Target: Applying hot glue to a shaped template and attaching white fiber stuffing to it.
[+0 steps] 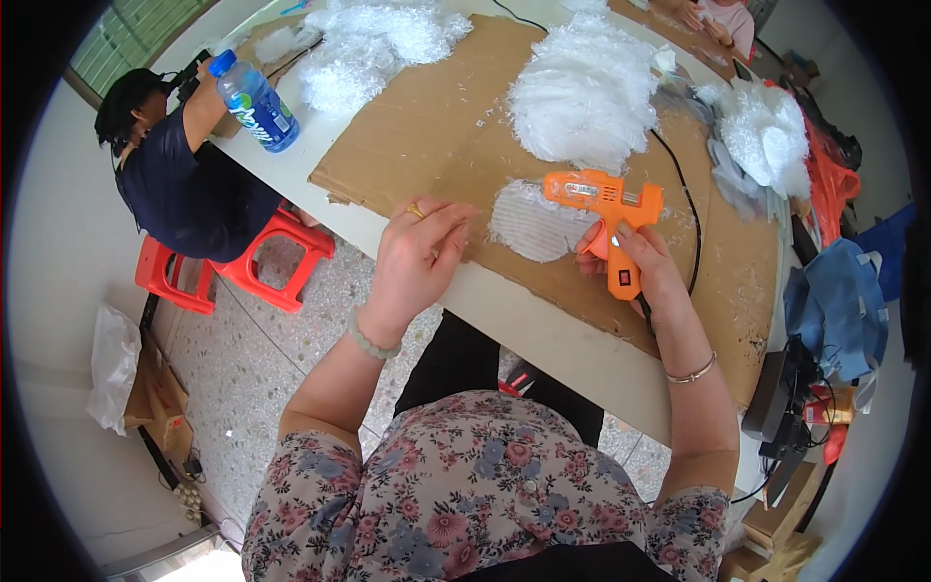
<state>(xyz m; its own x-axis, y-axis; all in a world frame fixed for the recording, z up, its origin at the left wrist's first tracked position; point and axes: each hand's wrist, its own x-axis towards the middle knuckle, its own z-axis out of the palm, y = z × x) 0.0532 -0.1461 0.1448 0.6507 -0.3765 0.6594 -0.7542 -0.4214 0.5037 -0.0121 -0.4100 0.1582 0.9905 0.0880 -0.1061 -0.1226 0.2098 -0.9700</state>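
Note:
My right hand (652,264) is wrapped round the handle of an orange hot glue gun (606,199), its nozzle end pointing left. A black cord runs from the handle. Below the nozzle, a round, whitish ribbed piece (536,225) lies on the cardboard sheet (417,126). My left hand (417,252), with a ring on one finger, hovers by the cardboard's near edge, left of the round piece. Its fingers are bent and drawn together near the thumb. Whatever may be between the fingertips is too small to make out.
Fluffy white plastic piles (587,92) lie at the back, with another heap (369,53) to the left. A blue-capped bottle (257,105) stands at the left edge. One person sits left on red stools (281,257); another works at far right. Bags and cables crowd the right side.

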